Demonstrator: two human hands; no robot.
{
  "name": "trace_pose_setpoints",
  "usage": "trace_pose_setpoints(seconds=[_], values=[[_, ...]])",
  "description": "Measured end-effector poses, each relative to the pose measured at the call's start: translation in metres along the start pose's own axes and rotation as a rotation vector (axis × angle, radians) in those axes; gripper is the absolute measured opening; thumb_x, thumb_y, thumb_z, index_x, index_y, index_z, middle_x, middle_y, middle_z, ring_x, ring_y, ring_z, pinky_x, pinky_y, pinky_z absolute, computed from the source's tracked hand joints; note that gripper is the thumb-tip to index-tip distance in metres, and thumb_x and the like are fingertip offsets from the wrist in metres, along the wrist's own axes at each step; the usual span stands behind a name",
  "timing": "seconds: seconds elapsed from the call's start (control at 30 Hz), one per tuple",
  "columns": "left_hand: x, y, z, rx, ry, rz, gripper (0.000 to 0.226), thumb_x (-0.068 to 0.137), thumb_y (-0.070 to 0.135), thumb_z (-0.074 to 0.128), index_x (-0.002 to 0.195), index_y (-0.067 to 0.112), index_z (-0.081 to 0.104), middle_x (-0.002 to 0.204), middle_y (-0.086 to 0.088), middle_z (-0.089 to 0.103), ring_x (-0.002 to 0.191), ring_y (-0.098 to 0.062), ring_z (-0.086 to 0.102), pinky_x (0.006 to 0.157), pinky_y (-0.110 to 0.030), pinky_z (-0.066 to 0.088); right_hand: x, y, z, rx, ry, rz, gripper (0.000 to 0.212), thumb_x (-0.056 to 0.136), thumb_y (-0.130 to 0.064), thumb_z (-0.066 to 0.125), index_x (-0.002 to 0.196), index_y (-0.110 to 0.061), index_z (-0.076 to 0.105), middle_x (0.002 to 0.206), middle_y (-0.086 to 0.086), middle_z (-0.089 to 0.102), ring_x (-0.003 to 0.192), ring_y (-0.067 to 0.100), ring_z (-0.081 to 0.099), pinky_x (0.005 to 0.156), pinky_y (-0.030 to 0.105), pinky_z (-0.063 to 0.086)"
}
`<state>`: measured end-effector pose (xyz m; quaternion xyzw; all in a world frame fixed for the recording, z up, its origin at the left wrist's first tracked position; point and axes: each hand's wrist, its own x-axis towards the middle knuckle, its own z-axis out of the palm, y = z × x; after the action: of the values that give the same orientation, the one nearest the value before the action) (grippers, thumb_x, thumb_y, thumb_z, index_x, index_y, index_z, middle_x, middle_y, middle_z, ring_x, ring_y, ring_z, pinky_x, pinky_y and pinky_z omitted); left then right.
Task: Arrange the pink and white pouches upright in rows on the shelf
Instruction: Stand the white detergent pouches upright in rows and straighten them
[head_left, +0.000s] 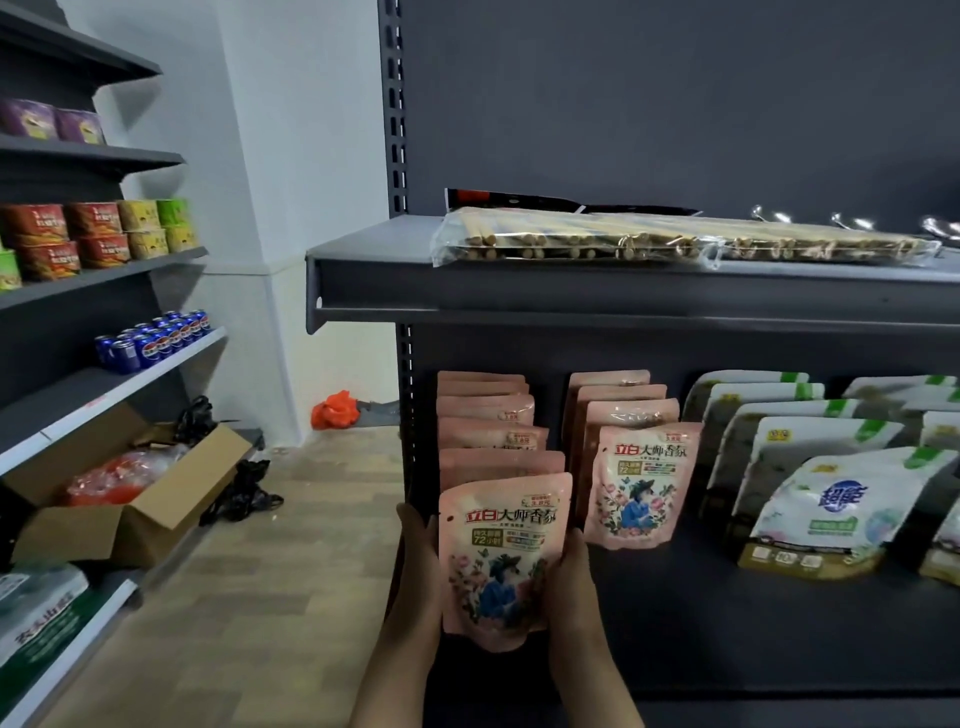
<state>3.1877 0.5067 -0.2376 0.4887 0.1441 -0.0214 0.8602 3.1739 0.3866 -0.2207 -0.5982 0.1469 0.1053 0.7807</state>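
Two rows of pink pouches (631, 415) were stood upright on the dark shelf (753, 623), and one front pouch (501, 561), clasped edgewise by left hand (415, 582) and right hand (571, 587) with fingers pressed together, was evidently steadied at the left row's head.

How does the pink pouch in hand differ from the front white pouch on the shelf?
The pink pouch is held between the left hand and right hand at the front of the left pink row; the white pouch stands free on the shelf, untouched. The pink pouch shows a figure in blue among flowers; the white pouch has blue lettering, green accents and a gold base band. The white pouch looks wider. Both are upright, facing out.
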Motion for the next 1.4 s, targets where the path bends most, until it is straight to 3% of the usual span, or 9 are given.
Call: trace_pose_setpoints(seconds=[0.17, 0.33, 0.47, 0.53, 0.63, 0.77, 1.03, 1.23, 1.4], values=[[0.003, -0.007, 0.000, -0.045, -0.042, -0.026, 0.098, 0.060, 0.081, 0.022, 0.126, 0.016, 0.053, 0.113, -0.018, 0.065, 0.112, -0.040, 0.056, 0.102, -0.058, 0.038, 0.002, 0.006, 0.001, 0.034, -0.030, -0.007, 0.050, 0.102, -0.034, 0.021, 0.083, -0.022, 0.066, 0.081, 0.001, 0.069, 0.076, 0.017, 0.063, 0.063, 0.028, 0.048], [0.007, -0.004, 0.004, -0.066, -0.005, -0.001, 0.075, 0.087, 0.066, 0.006, 0.104, 0.016, 0.059, 0.092, -0.009, 0.068, 0.085, -0.032, 0.058, 0.082, -0.046, 0.044, 0.004, 0.006, -0.002, 0.000, -0.059, -0.021, 0.042, 0.101, -0.027, 0.025, 0.090, -0.022, 0.064, 0.083, 0.001, 0.069, 0.078, 0.017, 0.064, 0.064, 0.029, 0.049], [0.013, -0.005, 0.002, -0.143, -0.029, -0.054, 0.083, 0.085, 0.068, 0.005, 0.122, 0.011, 0.053, 0.107, -0.019, 0.068, 0.109, -0.040, 0.053, 0.082, -0.045, 0.044, 0.006, 0.009, -0.006, -0.043, -0.080, -0.053, 0.041, 0.101, -0.026, 0.025, 0.092, -0.022, 0.064, 0.076, -0.003, 0.071, 0.075, 0.015, 0.067, 0.059, 0.027, 0.051], [0.012, -0.005, 0.003, -0.104, -0.051, -0.041, 0.084, 0.082, 0.071, 0.004, 0.113, 0.013, 0.057, 0.106, -0.014, 0.065, 0.108, -0.038, 0.054, 0.094, -0.050, 0.041, 0.005, 0.008, -0.007, -0.066, -0.097, -0.065, 0.043, 0.101, -0.024, 0.024, 0.093, -0.018, 0.066, 0.071, -0.004, 0.075, 0.069, 0.013, 0.070, 0.056, 0.024, 0.053], [0.003, -0.002, 0.008, -0.073, -0.022, -0.060, 0.074, 0.087, 0.065, 0.003, 0.093, 0.016, 0.059, 0.096, -0.013, 0.060, 0.101, -0.033, 0.055, 0.088, -0.048, 0.039, 0.005, 0.006, -0.007, -0.071, -0.108, -0.080, 0.045, 0.101, -0.023, 0.024, 0.090, -0.017, 0.067, 0.081, 0.002, 0.075, 0.071, 0.014, 0.071, 0.057, 0.022, 0.053], [0.002, -0.001, 0.009, -0.077, -0.015, -0.071, 0.077, 0.088, 0.062, -0.001, 0.096, 0.015, 0.060, 0.116, -0.013, 0.060, 0.117, -0.042, 0.049, 0.087, -0.048, 0.039, 0.004, 0.007, -0.005, -0.056, -0.081, -0.083, 0.039, 0.101, -0.020, 0.022, 0.092, -0.019, 0.060, 0.085, 0.000, 0.068, 0.078, 0.013, 0.064, 0.055, 0.022, 0.050], [0.021, -0.009, -0.001, -0.012, -0.005, 0.041, 0.073, 0.089, 0.060, -0.002, 0.093, 0.021, 0.059, 0.063, 0.000, 0.073, 0.101, -0.025, 0.058, 0.086, -0.044, 0.046, 0.015, 0.017, -0.003, -0.044, -0.024, -0.029, 0.044, 0.100, -0.025, 0.020, 0.108, -0.014, 0.061, 0.106, 0.012, 0.069, 0.098, 0.025, 0.065, 0.075, 0.033, 0.052], [0.025, -0.012, -0.007, -0.011, -0.026, -0.020, 0.084, 0.083, 0.069, 0.001, 0.118, 0.016, 0.056, 0.109, -0.010, 0.065, 0.117, -0.043, 0.052, 0.104, -0.056, 0.037, 0.014, 0.015, -0.005, 0.019, -0.061, -0.002, 0.042, 0.101, -0.028, 0.021, 0.107, -0.014, 0.060, 0.092, 0.008, 0.069, 0.085, 0.020, 0.064, 0.067, 0.030, 0.049], [0.028, -0.008, -0.021, 0.033, 0.004, 0.045, 0.101, 0.060, 0.083, 0.021, 0.140, 0.026, 0.038, 0.134, -0.013, 0.055, 0.122, -0.037, 0.052, 0.106, -0.059, 0.035, 0.016, 0.003, -0.016, 0.133, -0.144, -0.049, 0.055, 0.098, -0.049, 0.019, 0.114, -0.018, 0.063, 0.111, 0.013, 0.070, 0.103, 0.029, 0.065, 0.091, 0.049, 0.050]])
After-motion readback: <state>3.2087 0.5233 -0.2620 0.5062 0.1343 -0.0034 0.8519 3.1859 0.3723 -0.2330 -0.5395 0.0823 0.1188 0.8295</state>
